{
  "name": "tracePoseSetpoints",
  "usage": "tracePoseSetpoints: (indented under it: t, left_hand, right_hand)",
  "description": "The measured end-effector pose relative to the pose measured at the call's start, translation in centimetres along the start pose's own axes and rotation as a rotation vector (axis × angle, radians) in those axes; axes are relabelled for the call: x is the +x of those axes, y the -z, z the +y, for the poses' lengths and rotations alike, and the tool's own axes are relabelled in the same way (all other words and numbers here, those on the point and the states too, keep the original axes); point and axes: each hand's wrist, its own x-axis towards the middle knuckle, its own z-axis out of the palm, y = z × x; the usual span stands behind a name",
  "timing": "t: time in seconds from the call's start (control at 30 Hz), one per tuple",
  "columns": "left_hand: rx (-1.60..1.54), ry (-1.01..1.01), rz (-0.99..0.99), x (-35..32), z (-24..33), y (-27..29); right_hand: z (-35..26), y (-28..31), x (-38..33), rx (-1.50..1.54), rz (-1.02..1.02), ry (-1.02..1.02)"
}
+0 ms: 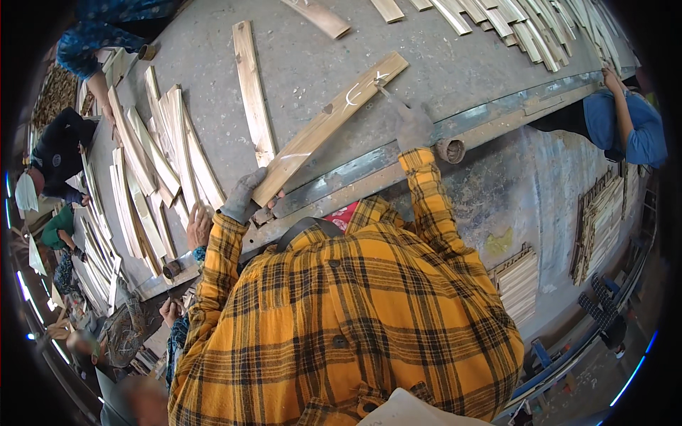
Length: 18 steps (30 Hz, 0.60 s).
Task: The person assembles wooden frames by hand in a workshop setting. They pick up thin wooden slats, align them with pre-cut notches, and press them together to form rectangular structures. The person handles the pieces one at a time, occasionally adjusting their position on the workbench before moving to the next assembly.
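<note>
My left hand [243,197], in a grey work glove, grips the near end of a wooden board [323,128]. The board slants up to the right over the table's front edge. White curved marks and a dark knot show on its face. My right hand [408,122], also gloved, is closed near the board's far end, by the white marks. A small chalk-like stick [380,84] shows at its fingertips, its tip at the board. Behind my left hand another wooden board [253,92] lies on the grey table [312,71].
Many pale wooden strips [174,135] lie at the left and more strips [526,32] at the far right. A metal edge [469,117] runs along the table front, with a short round tube [450,150] below it. Co-workers' hands [199,227] are close on my left; another person [625,121] stands right.
</note>
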Motion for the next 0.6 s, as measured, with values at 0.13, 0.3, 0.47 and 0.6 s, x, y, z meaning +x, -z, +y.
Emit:
tracePoseSetpoints:
  t: [0.13, 0.3, 0.47, 0.6]
  left_hand:
    - [0.029, -0.021, -0.021, 0.0, -0.3, 0.1]
    - [0.014, -0.107, -0.04, 0.2, -0.6, -0.4]
    - [-0.033, -0.173, -0.087, 3.0, -0.5, -5.2]
    - [-0.045, -0.257, -0.181, 4.1, 0.3, -9.5]
  right_hand:
    - [0.4, -0.7, 0.1, 0.142, 0.198, -0.103]
    - [-2.3, 1.9, 0.8, 0.804, 0.181, -0.585]
    - [-6.9, 4.0, -1.8, 0.67, -0.018, -0.504]
    - [-9.2, 3.1, -2.5, 0.939, -0.016, -0.509]
